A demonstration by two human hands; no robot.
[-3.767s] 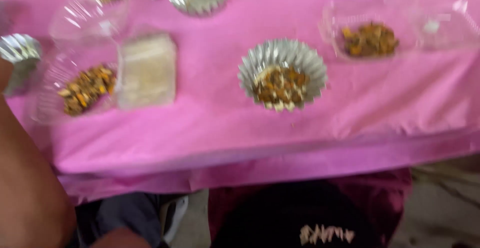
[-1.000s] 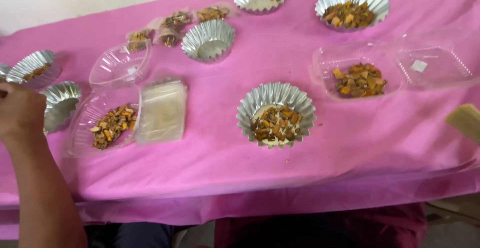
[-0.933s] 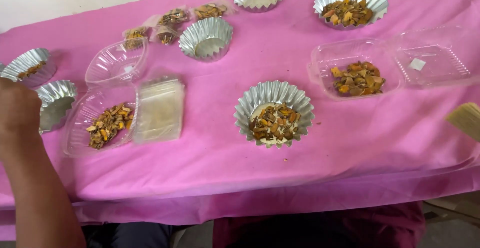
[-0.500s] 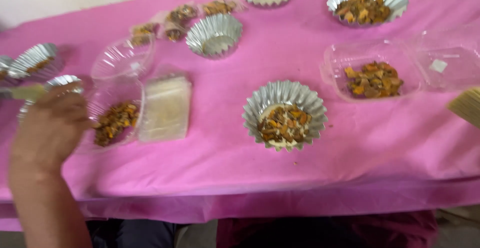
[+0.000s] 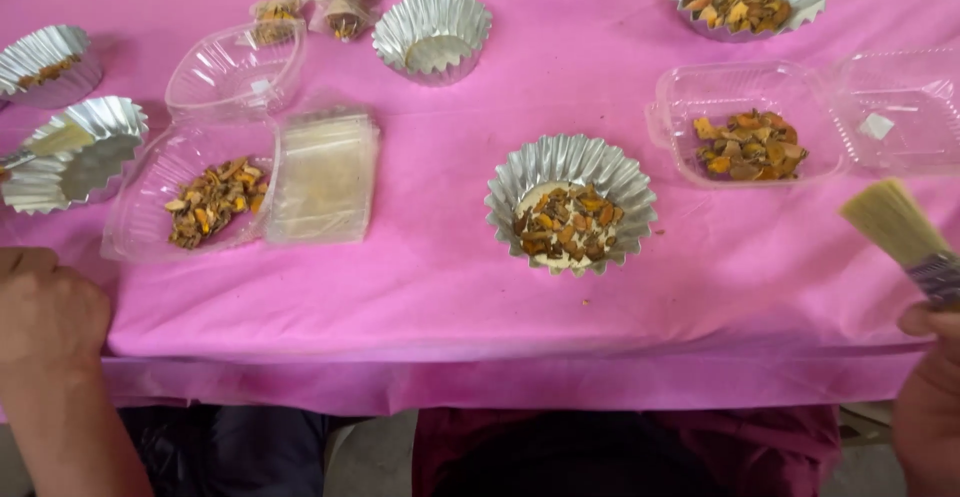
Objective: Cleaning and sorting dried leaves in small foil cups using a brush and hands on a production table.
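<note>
- since half a second ago the left hand (image 5: 45, 312) has dropped from beside the left-hand trays to the near edge of the bench (image 5: 400, 297), and the brush (image 5: 900, 232) has come further into view at the right.
- the left hand is clenched into a loose fist, knuckles up; whether it holds anything i cannot tell.
- the right hand (image 5: 930, 407) grasps the brush by its handle at the right edge, pale bristles pointing up over the bench, well apart from the middle cup.
- the middle foil cup (image 5: 571, 205) already holds a heap of brown and orange chips on a pale base; a far foil cup (image 5: 432, 35) and a left foil cup (image 5: 75, 152) look empty of chips, so filling seems partly done.
- a clear plastic tray (image 5: 750, 122) with its hinged lid open holds more chips; another clear tray (image 5: 190, 207) at the left does too, just beside a stack of clear wrappers (image 5: 322, 177).
- the cups are crimped, shiny foil; the trays thin and glossy; the chips dry and ragged; the pink cover on the bench is smooth and faintly creased.
</note>
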